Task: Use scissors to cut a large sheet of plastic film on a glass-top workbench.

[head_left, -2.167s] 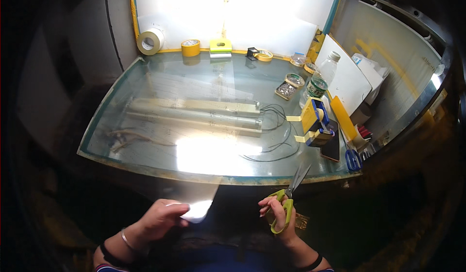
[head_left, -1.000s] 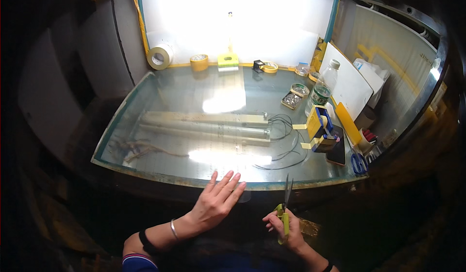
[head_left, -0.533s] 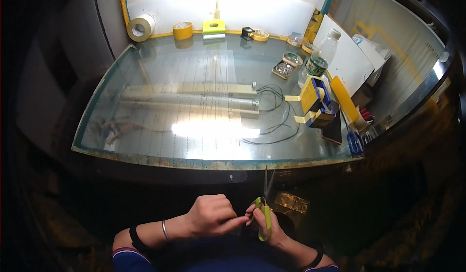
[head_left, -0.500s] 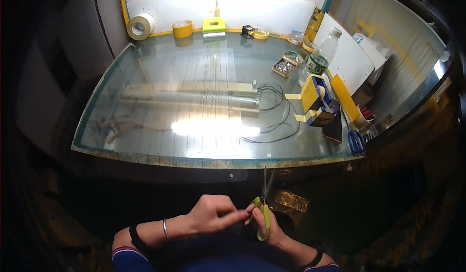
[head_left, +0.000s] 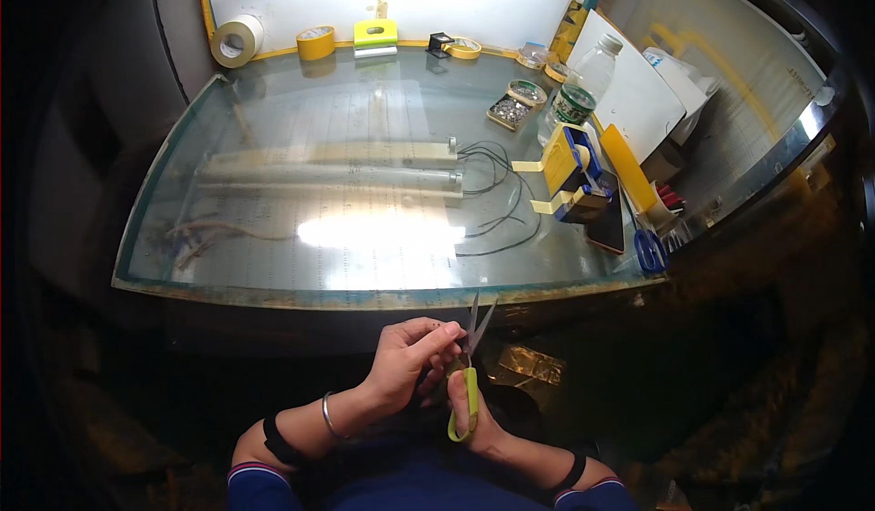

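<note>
In the head view, the right hand (head_left: 481,427) is closed around the yellow-green handles of a pair of scissors (head_left: 471,394), whose two blades stand parted in a narrow V and point away from the person, out past the fingers. The left hand (head_left: 406,358) is just to the left of the scissors, its fingers curled and the thumb tip drawn in close to the index finger, near the base of the blades. Whether it pinches something thin, or touches the metal, cannot be told. A silver bracelet (head_left: 329,414) circles the wrist behind this hand.

Beyond both hands is a glass tabletop (head_left: 556,269), its near edge just past the blade tips. On it, ahead of the left hand, lies a clear sheet (head_left: 360,114) with faint printed rows, and two long pale bars (head_left: 383,180) show across the same area. Black cables (head_left: 492,178) curl ahead of the right hand. Farther to the right of that hand stand a yellow and blue tape dispenser (head_left: 567,166) and, by the table's corner, blue-handled scissors (head_left: 650,252). A plastic bottle (head_left: 597,69) is farther off on that side. Well beyond the left hand, a yellow tape roll (head_left: 315,46) sits along the far edge. To the right of the right hand, below the table edge, is a shiny brown patch (head_left: 531,363).
</note>
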Demonstrator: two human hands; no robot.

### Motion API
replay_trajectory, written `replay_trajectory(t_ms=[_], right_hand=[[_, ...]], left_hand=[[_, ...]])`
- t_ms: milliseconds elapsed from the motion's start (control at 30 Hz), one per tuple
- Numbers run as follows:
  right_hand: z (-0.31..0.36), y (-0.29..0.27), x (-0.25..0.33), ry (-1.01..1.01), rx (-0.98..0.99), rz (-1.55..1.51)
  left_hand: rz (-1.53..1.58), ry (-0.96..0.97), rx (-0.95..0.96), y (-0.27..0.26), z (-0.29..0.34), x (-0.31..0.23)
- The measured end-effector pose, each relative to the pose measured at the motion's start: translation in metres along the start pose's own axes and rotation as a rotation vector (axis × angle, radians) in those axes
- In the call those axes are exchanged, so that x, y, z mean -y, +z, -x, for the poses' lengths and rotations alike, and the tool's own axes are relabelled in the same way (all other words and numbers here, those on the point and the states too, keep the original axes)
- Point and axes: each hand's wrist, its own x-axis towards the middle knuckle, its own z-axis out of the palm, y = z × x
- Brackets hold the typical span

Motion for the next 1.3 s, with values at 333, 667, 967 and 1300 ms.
replay_trajectory(t_ms=[333, 667, 967, 1300], right_hand=[[0.001, -0.005, -0.007, 0.015, -0.007, 0.007], [0.004, -0.006, -0.005, 0.034, 0.024, 0.007], [0.006, -0.008, -0.001, 0.047, 0.027, 0.135], [0.015, -0.011, 0.001, 0.248, -0.046, -0.080]], left_hand=[[-0.043, 0.039, 0.044, -0.003, 0.005, 0.001], [-0.062, 0.081, 0.033, -0.004, 0.003, 0.002], [-0.131, 0.093, 0.018, -0.005, 0.005, 0.001], [-0.155, 0.087, 0.049, -0.010, 0.006, -0.002]])
